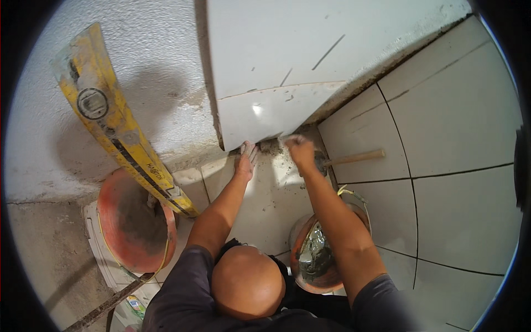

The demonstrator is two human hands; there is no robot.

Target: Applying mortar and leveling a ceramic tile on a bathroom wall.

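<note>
A large white wall tile stands against the wall in front of me. My left hand touches its lower edge with the fingers stretched out and pointing up. Close to the tile's lower right part is my right hand, its fingers curled and slightly blurred; whatever they hold is hidden. Grey mortar lies under the tile between both hands. Just right of my right hand lies a mallet with a wooden handle, its dark head partly covered by my wrist.
A yellow spirit level leans on the left wall beside an orange bucket with grey residue. Another bucket, holding wet mortar, stands under my right forearm. White tiles cover the right wall. A dark bar crosses the lower left.
</note>
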